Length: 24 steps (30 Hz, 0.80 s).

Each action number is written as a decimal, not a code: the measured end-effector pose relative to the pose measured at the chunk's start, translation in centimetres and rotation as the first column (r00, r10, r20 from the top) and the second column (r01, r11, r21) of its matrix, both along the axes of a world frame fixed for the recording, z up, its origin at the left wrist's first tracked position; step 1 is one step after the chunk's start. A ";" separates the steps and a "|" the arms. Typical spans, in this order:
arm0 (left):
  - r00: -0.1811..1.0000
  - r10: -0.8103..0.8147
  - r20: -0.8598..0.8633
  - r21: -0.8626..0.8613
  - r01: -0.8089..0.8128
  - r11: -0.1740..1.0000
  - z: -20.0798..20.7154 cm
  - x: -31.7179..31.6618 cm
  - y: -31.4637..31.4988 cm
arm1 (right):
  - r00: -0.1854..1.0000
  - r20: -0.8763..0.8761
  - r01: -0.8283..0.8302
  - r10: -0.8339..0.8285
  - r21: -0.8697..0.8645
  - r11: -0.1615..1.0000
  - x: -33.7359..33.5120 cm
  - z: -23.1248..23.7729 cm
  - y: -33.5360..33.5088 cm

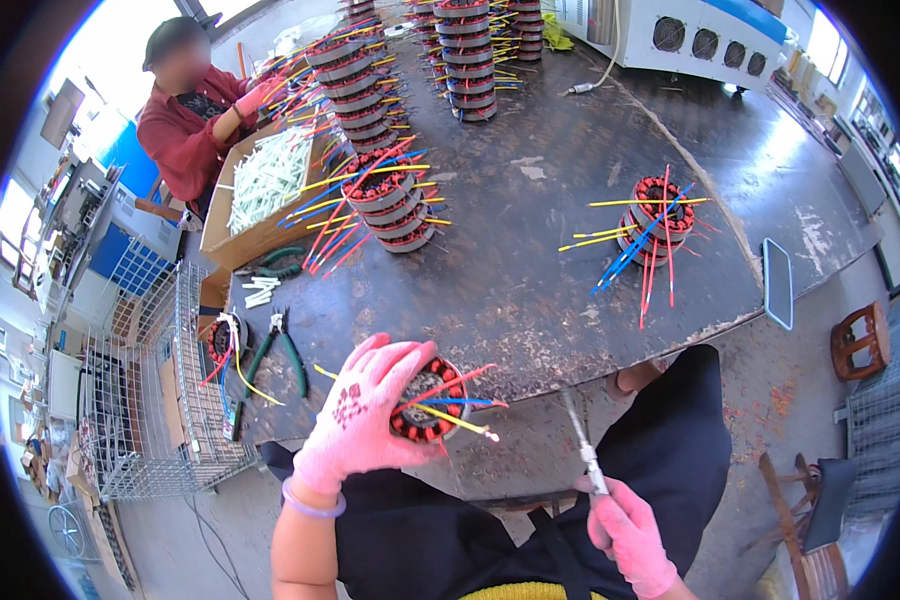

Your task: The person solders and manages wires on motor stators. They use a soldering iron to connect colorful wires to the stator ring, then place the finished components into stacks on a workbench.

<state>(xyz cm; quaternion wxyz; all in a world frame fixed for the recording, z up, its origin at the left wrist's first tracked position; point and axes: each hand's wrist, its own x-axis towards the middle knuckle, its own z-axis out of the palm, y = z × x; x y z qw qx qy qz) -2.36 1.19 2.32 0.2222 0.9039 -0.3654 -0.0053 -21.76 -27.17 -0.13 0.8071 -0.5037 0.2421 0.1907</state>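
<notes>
Snugly, left hand [362, 412] clasping stator [430, 412] between fingers and thumb, right hand [625, 530] gripping tool [591, 464]

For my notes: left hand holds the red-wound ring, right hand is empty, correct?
No, the right hand isn't empty: the head view shows it holding a slim metallic tool. The left hand does hold the red-wound ring.

Nothing readable: 1 dark print [350, 403] on back of your left glove [368, 405], left of wound ring [423, 430], too small.
</notes>
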 end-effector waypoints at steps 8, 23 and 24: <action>0.998 -0.053 -0.040 0.018 0.053 0.998 -2.7 1.9 0.4 | 0.992 -0.033 -0.120 0.122 0.068 0.990 -0.1 -2.0 1.7; 1.000 0.000 -0.015 0.061 0.001 0.998 -2.4 1.9 0.1 | 0.976 0.029 -0.211 0.214 -0.086 0.974 0.1 -2.8 2.6; 1.000 0.003 -0.010 0.066 -0.002 0.998 -2.4 1.9 0.1 | 0.975 0.035 -0.217 0.221 -0.100 0.971 0.1 -2.8 2.6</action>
